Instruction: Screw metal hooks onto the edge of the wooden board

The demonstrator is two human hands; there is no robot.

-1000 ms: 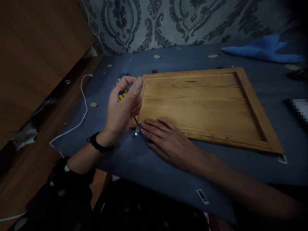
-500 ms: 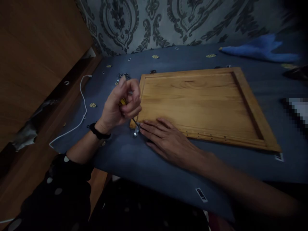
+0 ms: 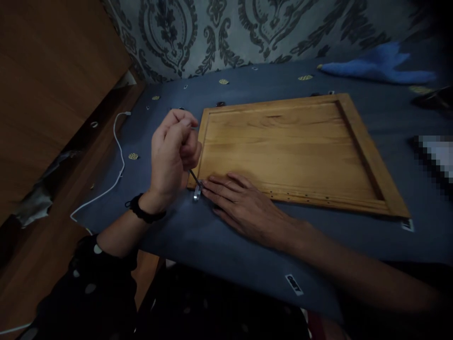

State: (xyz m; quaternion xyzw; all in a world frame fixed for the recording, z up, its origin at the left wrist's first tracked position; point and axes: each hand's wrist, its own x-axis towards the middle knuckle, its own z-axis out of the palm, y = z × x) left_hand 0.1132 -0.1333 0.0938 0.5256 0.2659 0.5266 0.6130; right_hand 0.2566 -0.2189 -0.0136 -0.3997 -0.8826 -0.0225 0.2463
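A framed wooden panel (image 3: 286, 151) lies flat on the dark blue patterned cloth. My left hand (image 3: 175, 148) is closed around a screwdriver, whose handle is hidden in the fist. The thin screwdriver shaft (image 3: 194, 177) slants down to the panel's near left corner. Its tip meets a small silver metal fitting (image 3: 197, 193) that juts past the panel's edge. My right hand (image 3: 244, 205) lies flat with fingers stretched out along the near edge, fingertips beside the fitting. Small dark holes dot that edge to the right of the hand.
A white cable (image 3: 122, 156) runs along the left side, beside a wooden cabinet (image 3: 60, 56). A blue cloth item (image 3: 375, 66) lies at the back right. Small dark pieces sit behind the panel. A pixelated object (image 3: 437, 153) is at the right edge.
My left hand has turned around the screwdriver, so its yellow handle no longer shows. My right hand stays on the panel's edge. The view has shifted slightly.
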